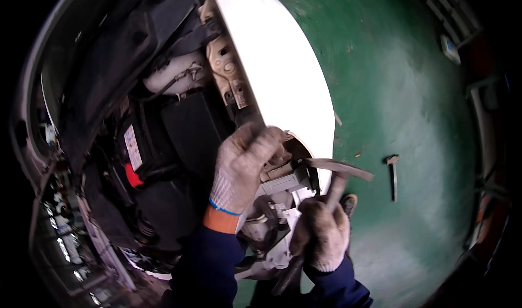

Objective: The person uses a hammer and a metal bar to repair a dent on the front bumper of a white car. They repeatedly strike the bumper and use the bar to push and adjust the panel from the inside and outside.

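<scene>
My left hand point(239, 169), in a dirty white knit glove with an orange cuff, is closed at the front corner of the white fender point(288, 69). Its fingers curl over the panel's edge above the headlight opening, and what they hold there is hidden. In my right hand point(323, 232), also gloved, is a body hammer point(341, 168) with a long narrow head. Its fingers wrap the handle, whose lower end shows below the fist. The hammer head overlaps the fender's lower front edge in the view; contact cannot be judged.
The open engine bay lies left, with a black cover point(193, 123), a red cap point(133, 176) and a pale fluid tank point(176, 74). Grey bracket parts point(283, 183) show below the fender. Another hammer point(393, 177) lies on the green floor point(402, 101). Racks stand along the right.
</scene>
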